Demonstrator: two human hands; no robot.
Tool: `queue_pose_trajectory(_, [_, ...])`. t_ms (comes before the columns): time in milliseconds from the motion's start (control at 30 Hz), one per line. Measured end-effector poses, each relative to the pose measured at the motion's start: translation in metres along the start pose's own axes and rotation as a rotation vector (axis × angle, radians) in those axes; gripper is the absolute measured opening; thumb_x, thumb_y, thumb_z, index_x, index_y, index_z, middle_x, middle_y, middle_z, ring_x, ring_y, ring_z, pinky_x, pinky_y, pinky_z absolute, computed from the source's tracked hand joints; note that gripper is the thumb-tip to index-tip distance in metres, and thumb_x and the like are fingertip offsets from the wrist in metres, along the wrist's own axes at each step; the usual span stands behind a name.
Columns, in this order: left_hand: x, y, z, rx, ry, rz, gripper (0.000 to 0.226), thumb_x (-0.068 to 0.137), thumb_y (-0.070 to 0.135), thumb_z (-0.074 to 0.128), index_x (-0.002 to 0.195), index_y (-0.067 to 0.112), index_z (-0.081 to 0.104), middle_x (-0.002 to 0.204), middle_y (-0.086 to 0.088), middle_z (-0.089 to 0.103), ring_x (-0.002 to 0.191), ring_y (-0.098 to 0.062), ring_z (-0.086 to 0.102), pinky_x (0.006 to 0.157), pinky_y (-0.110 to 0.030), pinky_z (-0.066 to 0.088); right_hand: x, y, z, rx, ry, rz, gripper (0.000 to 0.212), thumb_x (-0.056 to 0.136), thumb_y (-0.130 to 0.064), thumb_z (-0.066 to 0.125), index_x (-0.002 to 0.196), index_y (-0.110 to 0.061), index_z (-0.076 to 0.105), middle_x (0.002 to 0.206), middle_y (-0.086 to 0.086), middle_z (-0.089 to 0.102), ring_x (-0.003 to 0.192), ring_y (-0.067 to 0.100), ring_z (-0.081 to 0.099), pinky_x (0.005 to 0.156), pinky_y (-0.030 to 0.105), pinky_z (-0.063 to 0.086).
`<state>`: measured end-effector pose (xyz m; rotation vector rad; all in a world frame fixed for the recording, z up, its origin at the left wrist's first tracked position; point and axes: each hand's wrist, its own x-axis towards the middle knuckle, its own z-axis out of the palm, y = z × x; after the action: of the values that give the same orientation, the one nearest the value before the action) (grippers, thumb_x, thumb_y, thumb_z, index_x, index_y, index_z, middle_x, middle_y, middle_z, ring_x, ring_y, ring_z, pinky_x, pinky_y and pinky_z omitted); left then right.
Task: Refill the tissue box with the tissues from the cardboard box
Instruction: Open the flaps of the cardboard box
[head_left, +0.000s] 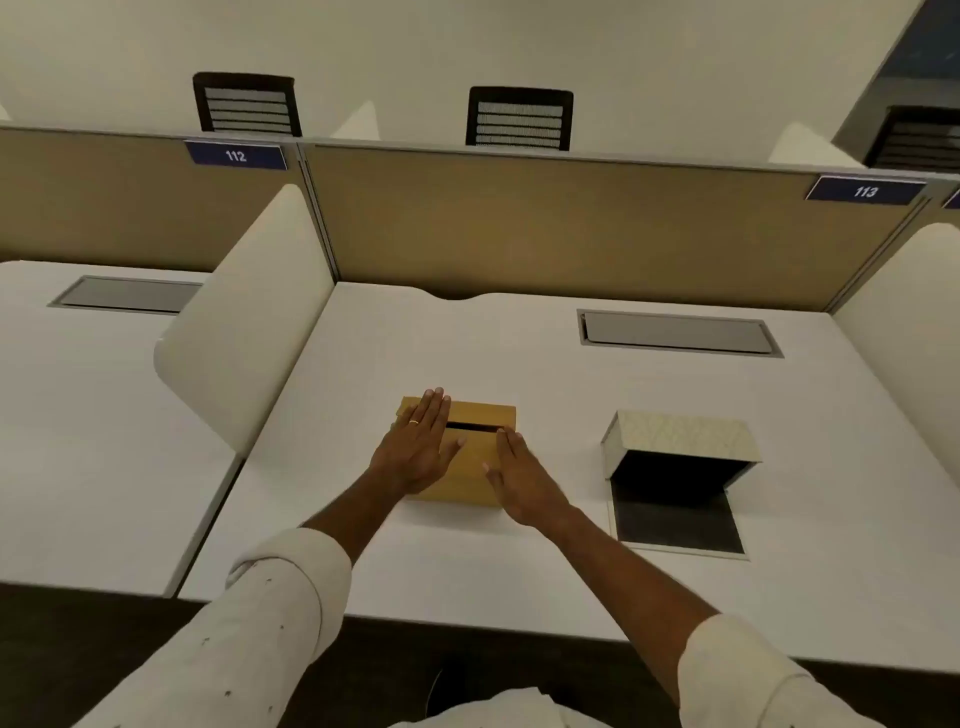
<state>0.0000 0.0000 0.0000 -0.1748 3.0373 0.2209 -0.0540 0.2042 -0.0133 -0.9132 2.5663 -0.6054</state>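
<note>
Cardboard box (483, 415), tan, sits on the white worktop (519, 571) near centre of view, a dark slot showing along its top. Left hand (418, 447) lies flat on the box's top at its 9 o'clock end, fingers straight and held together, thumb out toward the slot; a ring (413, 422) is on one finger. Its grip is spread flat and encloses nothing. Right hand (519, 483) lies flat on the box's 4 o'clock corner, fingers extended toward 12 o'clock, palm down; its grip likewise is spread flat with nothing held. Both forearms are bare below rolled white sleeves (291, 582).

Tissue box (675, 436), cream with a textured surface, stands at 3 o'clock of the cardboard box, well apart from it and from both hands. Its near side is open, the interior dark, and a flap (675, 519) with a dark inner face lies flat on the worktop toward 6 o'clock. Whether any tissues are inside either box cannot be told.

A grey cable hatch (675, 332) is set in the worktop at 12 o'clock of the tissue box. A tan partition (571, 223) closes the far edge, bearing a blue plate marked 113 (865, 191); the neighbouring plate reads 112 (236, 155). A white side divider (249, 312) stands at 10 o'clock. Two dark chair backs (519, 118) show beyond the partition.
</note>
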Motion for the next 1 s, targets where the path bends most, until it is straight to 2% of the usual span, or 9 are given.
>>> queue_pose_trajectory(200, [0.0, -0.017, -0.003, 0.016, -0.099, -0.028, 0.118, 0.076, 0.084, -0.011, 0.161, 0.004, 0.002, 0.171, -0.014, 0.001, 0.158, -0.025, -0.004, 0.129, -0.04, 0.0, 0.004, -0.008, 0.001, 0.23, -0.006, 0.096, 0.072, 0.108, -0.041, 0.039, 0.159, 0.002, 0.012, 0.168, 0.015, 0.009, 0.156, 0.029, 0.013, 0.126, 0.041, 0.018])
queue_pose_trajectory(333, [-0.002, -0.027, -0.008, 0.011, -0.099, -0.018, 0.118, 0.076, 0.085, -0.003, 0.16, 0.004, 0.016, 0.168, -0.013, 0.021, 0.158, -0.027, 0.002, 0.129, -0.041, 0.004, 0.009, -0.016, -0.003, 0.424, 0.183, 0.172, 0.061, 0.101, -0.051, 0.044, 0.136, 0.0, 0.045, 0.137, 0.018, 0.051, 0.126, 0.034, 0.052, 0.11, 0.053, 0.041])
queue_pose_trajectory(400, [-0.004, -0.029, -0.007, 0.008, -0.061, -0.003, 0.12, 0.076, 0.086, -0.008, 0.157, 0.004, 0.027, 0.163, -0.014, 0.033, 0.158, -0.03, 0.01, 0.129, -0.042, 0.008, 0.007, -0.026, -0.014, 0.534, 0.251, 0.223, 0.066, 0.099, -0.057, 0.041, 0.135, -0.003, 0.048, 0.136, 0.017, 0.053, 0.127, 0.034, 0.052, 0.111, 0.048, 0.041])
queue_pose_trajectory(467, [-0.005, -0.031, -0.005, 0.001, -0.018, 0.012, 0.118, 0.08, 0.085, -0.01, 0.152, 0.006, 0.038, 0.155, -0.014, 0.043, 0.156, -0.031, 0.018, 0.128, -0.043, 0.013, 0.006, -0.031, -0.021, 0.593, 0.274, 0.271, 0.057, 0.106, -0.043, 0.044, 0.138, 0.003, 0.045, 0.14, 0.022, 0.051, 0.131, 0.035, 0.048, 0.108, 0.04, 0.038])
queue_pose_trajectory(600, [0.0, -0.036, -0.009, -0.026, 0.036, 0.006, 0.109, 0.088, 0.078, -0.009, 0.143, 0.006, 0.052, 0.146, -0.016, 0.052, 0.151, -0.032, 0.03, 0.126, -0.044, 0.021, 0.011, -0.026, -0.023, 0.638, 0.274, 0.306, 0.052, 0.107, -0.042, 0.041, 0.131, 0.004, 0.051, 0.123, 0.022, 0.063, 0.117, 0.036, 0.058, 0.098, 0.044, 0.045])
queue_pose_trajectory(733, [-0.001, -0.031, -0.028, -0.082, 0.194, -0.032, 0.082, 0.101, 0.063, 0.015, 0.108, 0.01, 0.077, 0.119, -0.013, 0.066, 0.118, -0.03, 0.056, 0.107, -0.042, 0.041, 0.015, -0.022, -0.019, 0.499, 0.231, 0.264, 0.032, 0.106, -0.033, 0.05, 0.102, -0.005, 0.064, 0.092, 0.004, 0.064, 0.09, 0.023, 0.061, 0.075, 0.029, 0.041])
queue_pose_trajectory(833, [-0.007, -0.029, -0.031, -0.121, 0.273, -0.114, 0.064, 0.105, 0.054, 0.033, 0.085, 0.009, 0.075, 0.099, -0.009, 0.065, 0.097, -0.026, 0.061, 0.074, -0.037, 0.049, 0.015, -0.025, -0.014, 0.304, 0.164, 0.199, 0.021, 0.101, -0.026, 0.058, 0.093, -0.007, 0.061, 0.091, 0.003, 0.062, 0.085, 0.021, 0.059, 0.071, 0.028, 0.04])
queue_pose_trajectory(900, [-0.009, -0.03, -0.023, -0.119, 0.19, -0.172, 0.054, 0.105, 0.049, 0.038, 0.087, 0.011, 0.072, 0.092, -0.006, 0.065, 0.087, -0.027, 0.065, 0.065, -0.033, 0.042, 0.01, -0.029, -0.01, 0.197, 0.16, 0.146, 0.02, 0.101, -0.028, 0.056, 0.091, -0.011, 0.055, 0.092, 0.004, 0.06, 0.082, 0.021, 0.056, 0.069, 0.031, 0.042])
queue_pose_trajectory(1000, [-0.016, -0.034, -0.016, -0.145, 0.101, -0.224, 0.037, 0.098, 0.052, 0.054, 0.096, 0.02, 0.072, 0.09, 0.002, 0.069, 0.083, -0.023, 0.068, 0.067, -0.032, 0.043, -0.003, -0.033, -0.006, 0.061, 0.148, 0.053, 0.017, 0.103, -0.028, 0.052, 0.094, -0.014, 0.052, 0.093, 0.005, 0.062, 0.08, 0.024, 0.058, 0.069, 0.041, 0.051])
